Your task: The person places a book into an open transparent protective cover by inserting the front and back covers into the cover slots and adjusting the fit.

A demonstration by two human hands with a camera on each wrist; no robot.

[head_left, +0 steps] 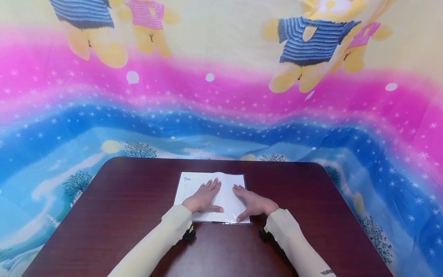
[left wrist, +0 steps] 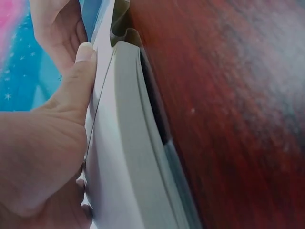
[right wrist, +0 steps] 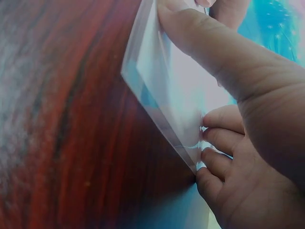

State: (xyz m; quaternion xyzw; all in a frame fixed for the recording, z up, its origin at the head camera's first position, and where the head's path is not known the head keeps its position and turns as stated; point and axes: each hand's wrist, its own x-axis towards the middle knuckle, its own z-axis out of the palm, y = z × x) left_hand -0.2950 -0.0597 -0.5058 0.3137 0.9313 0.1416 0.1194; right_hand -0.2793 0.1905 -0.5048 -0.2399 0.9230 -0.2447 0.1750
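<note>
An open book (head_left: 226, 184) with white pages lies on the table, small print and a blue mark on its left page. My left hand (head_left: 202, 199) rests spread on that page, thumb toward the middle fold. On the right side my right hand (head_left: 257, 204) presses with its fingers extended and thumb pointing to the near edge. The left wrist view shows the thick page block (left wrist: 131, 124) edge-on, beside a brown curled strip (left wrist: 125, 31) at the spine. A clear plastic cover (right wrist: 155, 107) shows under the right hand in the right wrist view.
The dark red-brown wooden table (head_left: 138, 204) has rounded far corners. Behind and around it hangs a cloth (head_left: 221, 100) printed with bears and snowflakes. A black device with a yellow patch (head_left: 189, 232) sits at the left wrist, a similar one (head_left: 264, 232) at the right.
</note>
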